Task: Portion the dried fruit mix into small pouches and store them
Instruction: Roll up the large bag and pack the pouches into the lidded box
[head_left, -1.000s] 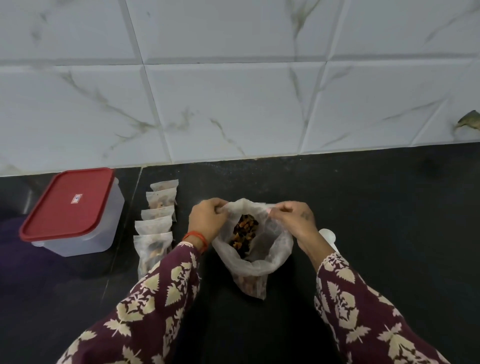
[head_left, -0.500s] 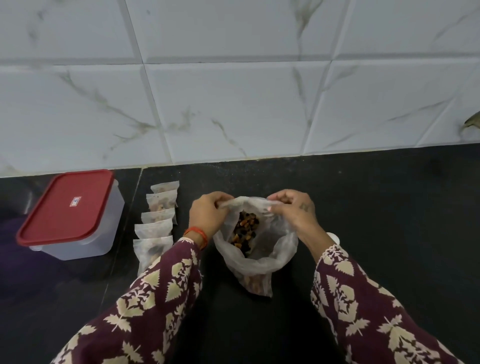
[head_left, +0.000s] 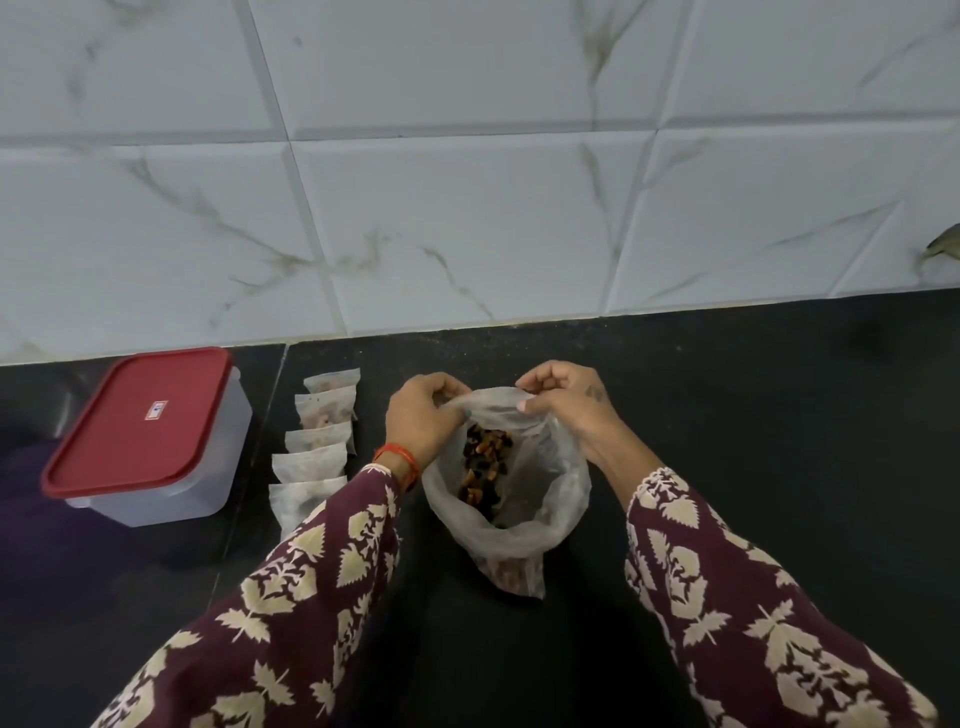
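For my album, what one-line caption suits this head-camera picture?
Both hands, left hand and right hand, hold open a plastic bag of dried fruit mix beside filled pouches.

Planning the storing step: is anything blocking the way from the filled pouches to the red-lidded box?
Nothing lies between the filled pouches and the box; they sit side by side on the counter. But its red lid is closed.

I note a black worktop (head_left: 727, 415) under white wall tiles (head_left: 467, 208) veined grey. The box (head_left: 171, 488) is clear with a red lid (head_left: 140, 421). My sleeves (head_left: 311, 597) are maroon with a cream leaf print; a red band (head_left: 397, 457) rings the left wrist. The bag (head_left: 550, 499) is cloudy-clear, its fruit mix (head_left: 483, 462) brown, orange and black. Pouches (head_left: 311, 457) are frosted white.
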